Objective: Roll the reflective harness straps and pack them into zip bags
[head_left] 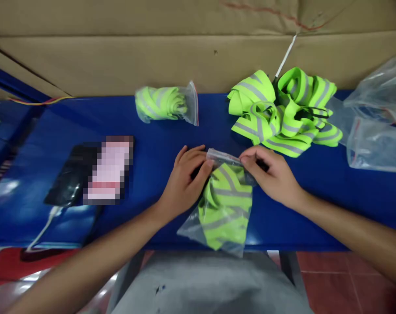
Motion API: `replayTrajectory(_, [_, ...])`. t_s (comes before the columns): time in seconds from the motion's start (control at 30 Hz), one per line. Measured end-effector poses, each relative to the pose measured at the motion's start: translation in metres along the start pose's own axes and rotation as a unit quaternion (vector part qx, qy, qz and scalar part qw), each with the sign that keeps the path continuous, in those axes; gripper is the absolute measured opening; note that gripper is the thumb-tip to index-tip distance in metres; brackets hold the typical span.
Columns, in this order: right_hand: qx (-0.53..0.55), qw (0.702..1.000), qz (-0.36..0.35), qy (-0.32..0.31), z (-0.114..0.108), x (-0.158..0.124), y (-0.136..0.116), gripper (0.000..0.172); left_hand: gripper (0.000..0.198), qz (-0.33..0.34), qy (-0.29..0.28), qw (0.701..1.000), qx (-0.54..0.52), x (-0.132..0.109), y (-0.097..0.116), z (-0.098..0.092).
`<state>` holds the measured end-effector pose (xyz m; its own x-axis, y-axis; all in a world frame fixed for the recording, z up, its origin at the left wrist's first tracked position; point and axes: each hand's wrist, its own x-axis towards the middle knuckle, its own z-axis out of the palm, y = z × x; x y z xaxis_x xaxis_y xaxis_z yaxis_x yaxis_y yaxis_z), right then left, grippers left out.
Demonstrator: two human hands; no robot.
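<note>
A clear plastic bag (222, 209) stuffed with neon-green reflective bands lies on the blue table (158, 144) at its near edge. My left hand (185, 179) pinches the bag's top left corner. My right hand (271, 174) pinches the top right corner, fingers pressed together along the bag's mouth. Both hands are closed on the bag. Its lower end hangs slightly past the table edge toward my lap.
A second filled bag (167, 104) lies at the back centre. A loose pile of green reflective bands (285, 111) sits back right, beside empty clear bags (376, 126). A phone (90, 172) with a white cable lies at left. Cardboard (152, 48) stands behind the table.
</note>
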<state>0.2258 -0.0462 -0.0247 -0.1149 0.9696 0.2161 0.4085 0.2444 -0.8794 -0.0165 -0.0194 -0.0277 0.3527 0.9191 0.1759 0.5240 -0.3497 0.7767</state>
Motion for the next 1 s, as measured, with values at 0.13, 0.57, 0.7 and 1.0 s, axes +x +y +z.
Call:
replayTrajectory(0.13, [-0.043,0.999,0.015,-0.026,-0.006,-0.007,-0.004,0.014,0.029,-0.037,-0.005,0.998,-0.047,-0.005,0.007,-0.009])
replayTrajectory(0.57, [0.121,0.986,0.068,0.089,-0.005,-0.019,-0.008,0.024,0.035,-0.155,0.037,0.974,-0.164,-0.01,0.011,-0.015])
replayTrajectory(0.7, [0.128,0.983,0.063,0.113,-0.005,-0.019,-0.01,0.026,0.038,-0.164,0.051,0.971,-0.168,-0.011,0.013,-0.014])
replayTrajectory(1.0, [0.136,0.981,0.084,0.112,-0.003,-0.019,-0.007,0.014,0.036,-0.124,0.03,0.979,-0.159,-0.008,0.011,-0.014])
